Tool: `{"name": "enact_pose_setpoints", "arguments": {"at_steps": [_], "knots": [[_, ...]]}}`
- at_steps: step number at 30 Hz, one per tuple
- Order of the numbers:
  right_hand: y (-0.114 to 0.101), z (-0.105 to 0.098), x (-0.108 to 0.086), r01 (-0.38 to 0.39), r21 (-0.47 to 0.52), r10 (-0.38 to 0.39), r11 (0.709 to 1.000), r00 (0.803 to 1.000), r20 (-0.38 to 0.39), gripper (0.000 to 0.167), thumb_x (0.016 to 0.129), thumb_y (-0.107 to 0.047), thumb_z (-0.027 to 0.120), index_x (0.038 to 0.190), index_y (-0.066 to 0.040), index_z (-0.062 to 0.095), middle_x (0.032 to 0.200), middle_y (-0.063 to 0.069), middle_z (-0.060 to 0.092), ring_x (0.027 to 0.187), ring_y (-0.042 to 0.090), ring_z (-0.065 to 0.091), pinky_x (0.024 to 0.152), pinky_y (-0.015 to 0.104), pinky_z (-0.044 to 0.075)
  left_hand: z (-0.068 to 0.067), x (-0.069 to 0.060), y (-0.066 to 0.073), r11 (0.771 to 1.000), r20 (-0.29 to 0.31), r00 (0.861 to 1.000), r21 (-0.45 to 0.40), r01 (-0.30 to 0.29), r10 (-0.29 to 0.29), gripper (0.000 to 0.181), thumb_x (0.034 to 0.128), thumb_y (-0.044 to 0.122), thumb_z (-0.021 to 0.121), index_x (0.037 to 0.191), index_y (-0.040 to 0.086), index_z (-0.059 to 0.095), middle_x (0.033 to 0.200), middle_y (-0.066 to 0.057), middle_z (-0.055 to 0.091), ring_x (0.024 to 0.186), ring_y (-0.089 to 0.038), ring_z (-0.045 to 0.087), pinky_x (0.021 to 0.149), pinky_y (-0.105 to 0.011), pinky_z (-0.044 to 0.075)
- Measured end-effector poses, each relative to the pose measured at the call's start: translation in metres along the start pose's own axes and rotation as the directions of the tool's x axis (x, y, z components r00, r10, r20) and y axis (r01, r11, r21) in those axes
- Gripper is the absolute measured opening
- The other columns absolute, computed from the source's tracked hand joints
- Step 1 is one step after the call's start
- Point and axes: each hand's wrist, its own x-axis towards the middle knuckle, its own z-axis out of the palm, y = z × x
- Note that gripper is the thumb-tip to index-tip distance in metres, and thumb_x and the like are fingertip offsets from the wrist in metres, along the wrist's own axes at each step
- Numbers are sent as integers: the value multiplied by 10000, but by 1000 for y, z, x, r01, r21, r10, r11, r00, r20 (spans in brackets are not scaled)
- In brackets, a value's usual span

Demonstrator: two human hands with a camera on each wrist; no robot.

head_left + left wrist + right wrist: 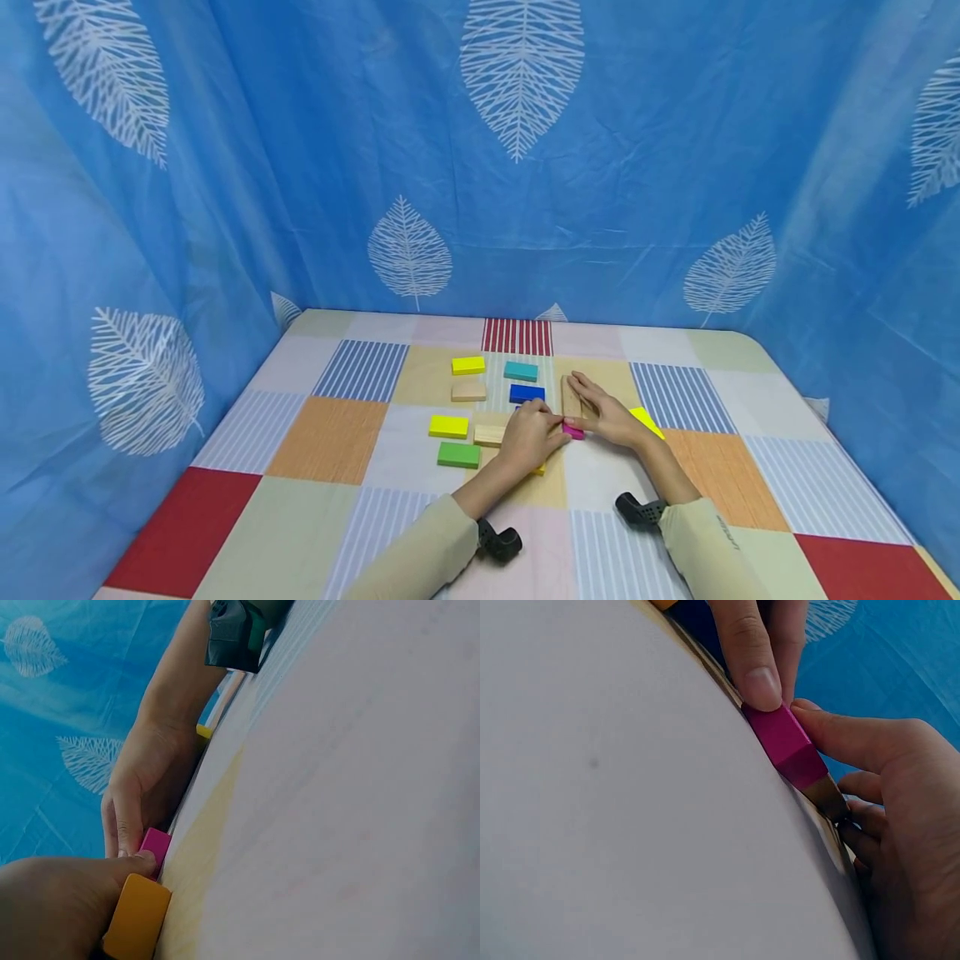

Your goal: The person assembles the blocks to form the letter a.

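A magenta block [573, 432] lies where both hands meet. My left hand [527, 437] pinches one end of it, the thumb on its near face in the right wrist view. Against the far side of this magenta block [786, 744] rests the thumb of my right hand [617, 421]. Its bent fingers hold a plain wooden block [570, 396], which runs away from me just behind the magenta one. Below the left hand an orange-yellow block [138, 918] stands close by. The left hand partly hides a blue block behind it.
Left of the hands lie a green block [458, 455], yellow blocks [448, 427] and plain wooden ones [468, 392]. Farther back are a teal block [521, 371] and a blue block [527, 393]. A yellow piece [647, 422] lies beside the right wrist. Blue curtains [525, 233] surround the patchwork-covered table [315, 517].
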Motion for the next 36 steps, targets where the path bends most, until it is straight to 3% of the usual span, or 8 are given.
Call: {"name": "enact_pose_setpoints", "arguments": {"at_steps": [5,8,12,15,21,25,29,36], "knots": [[2,1,0,22,7,-22,1000,1000,-2,821,824,-416,656,1455,-69,262,1519,148,139,1365,379,111,1015,628,172,-10,-1,-4,990,-21,1000,-137,-25,22,335,815,321,703,1045,78,715,939,-10,629,865,-122,555,756,-198,454],[4,2,0,43,9,-43,999,999,-2,807,834,-398,651,1454,-62,260,1519,150,137,1366,379,109,1015,627,175,-24,-2,-11,979,-19,1000,-203,11,-16,347,820,304,702,1089,86,696,990,-17,606,903,-128,544,779,-196,459],[5,3,1,54,0,-54,999,999,-6,796,839,-386,649,1454,-60,261,1517,153,140,1364,383,113,1018,622,177,-41,-7,-28,977,46,995,-193,93,-86,373,826,321,693,1134,111,676,1067,-28,594,961,-149,536,833,-232,465],[5,3,1,43,-12,-43,999,999,-10,806,831,-399,653,1454,-67,264,1517,149,145,1363,383,118,1022,619,171,-44,-11,-44,977,135,988,-189,104,-79,426,823,349,691,1172,108,653,1119,-40,583,1012,-165,528,892,-282,447],[5,4,1,21,-31,-21,999,1000,-4,819,824,-427,651,1457,-82,263,1521,134,142,1367,376,117,1022,618,174,-47,-14,-61,975,349,937,-200,96,-21,610,802,449,677,1295,112,552,1270,-79,527,1166,-232,469,990,-380,375],[3,3,2,13,-31,-13,999,1000,-5,818,823,-430,651,1459,-91,264,1522,129,142,1368,373,115,1024,620,165,-46,-13,-62,970,407,913,-204,133,-40,664,787,450,691,1333,118,511,1321,-100,488,1204,-254,443,1004,-401,360],[4,3,2,13,-33,-14,999,1000,-6,814,826,-431,646,1460,-95,262,1522,128,142,1367,374,117,1023,622,163,-44,-12,-61,967,385,921,-205,153,-64,666,764,446,718,1308,109,536,1305,-104,499,1169,-238,470,984,-378,387],[8,4,0,30,-15,-30,999,999,-13,809,832,-423,644,1460,-89,258,1522,136,138,1365,381,116,1016,630,169,-46,-11,-44,970,251,964,-199,142,-90,650,706,492,750,1233,141,604,1216,-52,567,1078,-193,526,926,-339,438]]}}
